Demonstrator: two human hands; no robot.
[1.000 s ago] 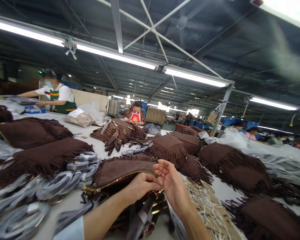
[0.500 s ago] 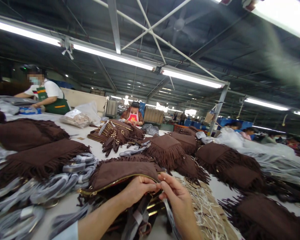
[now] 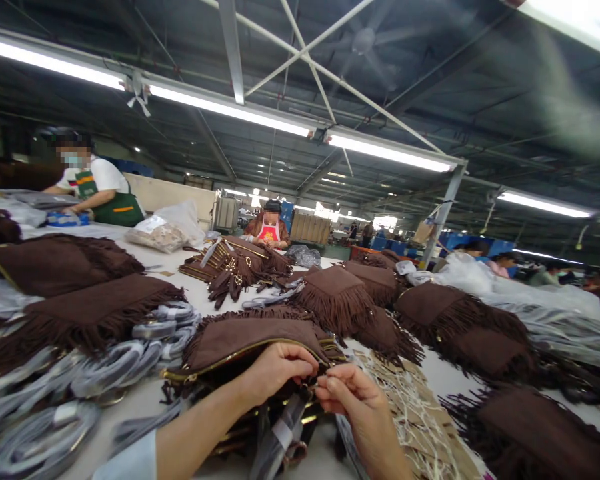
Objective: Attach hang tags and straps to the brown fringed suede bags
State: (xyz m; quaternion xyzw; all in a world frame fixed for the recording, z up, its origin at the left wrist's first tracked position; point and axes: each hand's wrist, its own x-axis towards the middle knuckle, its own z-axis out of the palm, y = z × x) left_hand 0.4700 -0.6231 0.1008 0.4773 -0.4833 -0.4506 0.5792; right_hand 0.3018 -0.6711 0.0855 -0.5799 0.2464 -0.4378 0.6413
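A brown fringed bag (image 3: 255, 340) with a gold zipper lies in front of me, its zipped edge toward me. My left hand (image 3: 275, 373) is closed in a pinch at the bag's right-hand corner, by the zipper's end. Just to the right, my right hand (image 3: 357, 407) pinches with thumb and forefinger at something small, hidden by the fingers. Below the hands hangs a plastic-wrapped strap (image 3: 280, 433) with a metal fitting near my left fingertips. More gold-zippered bags are stacked under this one, partly hidden by my arm.
Coiled wrapped straps (image 3: 45, 440) lie at left, beside more fringed bags (image 3: 95, 307). Brown tags with white strings (image 3: 420, 427) lie to the right. Further bags (image 3: 545, 427) sit at far right. Two co-workers, one in a green apron (image 3: 115, 208), work across the table.
My hands have drawn slightly apart and a little lower at the bag's corner. A small dark metal fitting now shows between them. The view has shifted slightly.
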